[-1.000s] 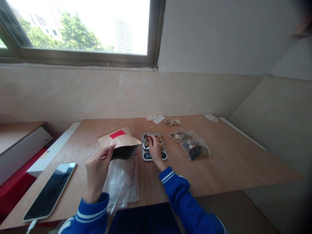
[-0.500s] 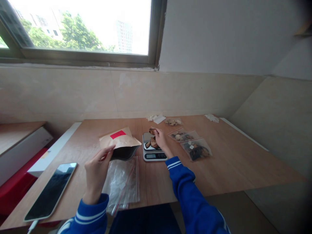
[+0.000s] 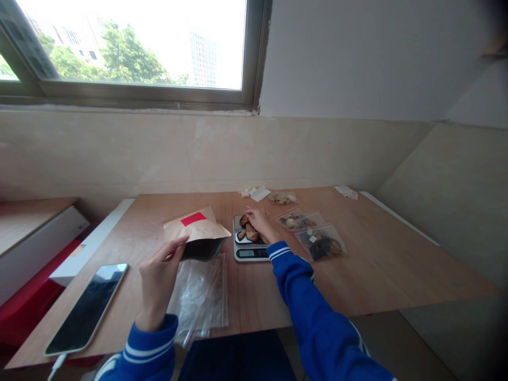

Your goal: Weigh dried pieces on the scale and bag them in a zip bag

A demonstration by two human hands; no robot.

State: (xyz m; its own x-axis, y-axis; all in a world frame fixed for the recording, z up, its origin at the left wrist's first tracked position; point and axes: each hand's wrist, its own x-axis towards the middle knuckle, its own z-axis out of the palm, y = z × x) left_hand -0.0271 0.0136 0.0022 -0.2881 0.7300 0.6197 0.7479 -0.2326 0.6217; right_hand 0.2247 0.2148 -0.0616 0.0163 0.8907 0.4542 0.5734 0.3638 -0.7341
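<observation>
My left hand (image 3: 162, 270) pinches the lower edge of a brown paper pouch (image 3: 206, 230) with a red label, its dark mouth gaping toward me. My right hand (image 3: 260, 222) is over the pan of a small digital scale (image 3: 251, 255). Its fingers are closed at the top of a dried mushroom (image 3: 243, 220) at the pan's upper left; the fingertips are partly hidden. Other dried mushroom pieces (image 3: 251, 233) lie heaped on the pan, some behind the hand. Beneath the pouch, clear zip bags (image 3: 198, 301) lie flat on the table.
Right of the scale lie zip bags with dark dried pieces (image 3: 320, 243) and paler pieces (image 3: 296, 219). Another filled bag (image 3: 282, 198) and white scraps (image 3: 257, 193) are at the back. A phone (image 3: 87, 309) with a cable lies at the left edge of the table (image 3: 377, 264).
My right hand has lowered the dried mushroom onto the heap on the scale. The left hand and the pouch stay nearly in place.
</observation>
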